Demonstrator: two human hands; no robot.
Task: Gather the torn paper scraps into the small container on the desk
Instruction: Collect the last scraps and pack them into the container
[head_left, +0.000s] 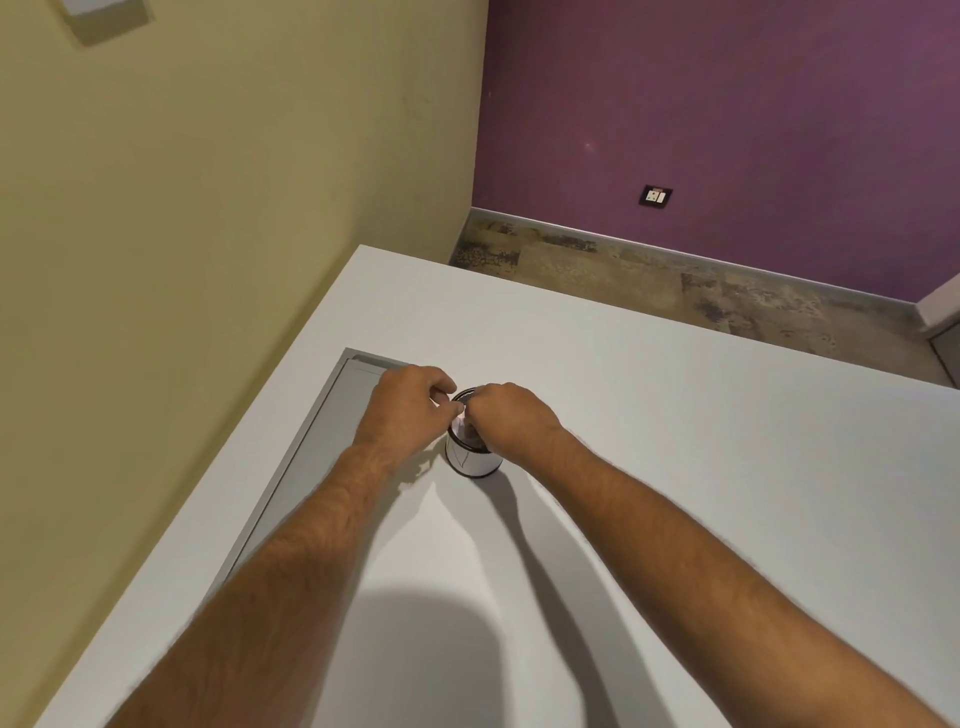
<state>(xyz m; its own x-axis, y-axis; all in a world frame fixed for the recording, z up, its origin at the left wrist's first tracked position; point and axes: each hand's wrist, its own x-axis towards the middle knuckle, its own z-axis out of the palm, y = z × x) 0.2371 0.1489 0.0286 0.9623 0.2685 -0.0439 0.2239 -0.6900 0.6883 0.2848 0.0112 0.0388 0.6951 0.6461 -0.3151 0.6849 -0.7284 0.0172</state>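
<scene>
The white counter (675, 441) ran from the bottom of the view up to a far corner near the meeting of a yellow wall (182, 208) and a purple wall (727, 104). Its left edge lay close along the yellow wall; its far edge gave onto a mottled floor (649, 275). A grey recessed panel (332, 421) sat in the surface near the left edge. To the right of the hands the counter lay wide and bare up to its far edge.

A small white cup (471, 457) with a dark rim stood upright on the counter just right of the panel, well in from every edge. The left hand (405, 410) and right hand (506, 418) met over its mouth, fingers curled and drawn together, both pinching a pale paper scrap (459, 413) held between them just above the rim. More pale paper showed inside the cup, below the fingers; how much could not be told. Both forearms stretched across the near counter, casting shadows on it.
</scene>
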